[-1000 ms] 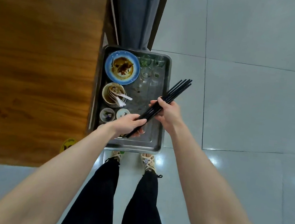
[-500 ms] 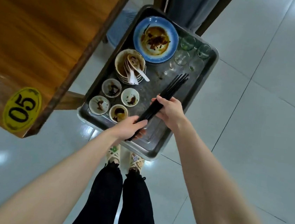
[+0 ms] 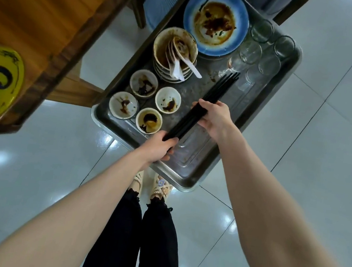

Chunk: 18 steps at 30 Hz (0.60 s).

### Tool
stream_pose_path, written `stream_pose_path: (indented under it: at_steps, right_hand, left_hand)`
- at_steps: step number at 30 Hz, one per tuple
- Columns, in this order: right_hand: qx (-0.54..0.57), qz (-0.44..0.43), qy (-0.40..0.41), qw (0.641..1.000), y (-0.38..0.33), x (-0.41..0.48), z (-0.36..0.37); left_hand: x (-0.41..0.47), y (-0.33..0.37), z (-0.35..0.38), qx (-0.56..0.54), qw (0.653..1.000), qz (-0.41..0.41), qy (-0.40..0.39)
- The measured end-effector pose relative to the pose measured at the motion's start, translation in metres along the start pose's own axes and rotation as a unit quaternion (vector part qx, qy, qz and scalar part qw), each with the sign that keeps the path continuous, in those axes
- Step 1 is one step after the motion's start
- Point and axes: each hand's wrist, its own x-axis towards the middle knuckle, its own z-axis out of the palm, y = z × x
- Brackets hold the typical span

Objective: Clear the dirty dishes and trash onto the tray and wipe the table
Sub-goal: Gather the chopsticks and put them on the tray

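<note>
My left hand (image 3: 158, 145) curls round the near end of the black chopsticks (image 3: 185, 123) and my right hand (image 3: 214, 118) grips them at the middle. The bundle slants over the bare right part of the tray (image 3: 188, 186), tips toward the glasses (image 3: 259, 50) at its far corner; whether the tips touch the tray I cannot tell. On the tray's left side sit four small sauce dishes (image 3: 143, 83), a stack of bowls (image 3: 174, 52) with white spoons (image 3: 179, 61) in it, and a dirty blue plate (image 3: 215, 20), all just beside the table (image 3: 42, 8).
</note>
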Motion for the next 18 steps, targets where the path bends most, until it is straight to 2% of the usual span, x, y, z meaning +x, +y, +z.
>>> stream_pose_path:
  at_steps: [11,18]
  right_hand:
    - [0.016,0.004,0.016,1.000,-0.003,-0.021,0.008]
    - [-0.003,0.015,0.026,1.000,-0.001,-0.039,0.004]
  left_hand:
    - [-0.021,-0.010,0.007,-0.093,0.992,-0.018,0.084]
    - [-0.040,-0.005,0.005,-0.061,0.993,-0.009,0.101]
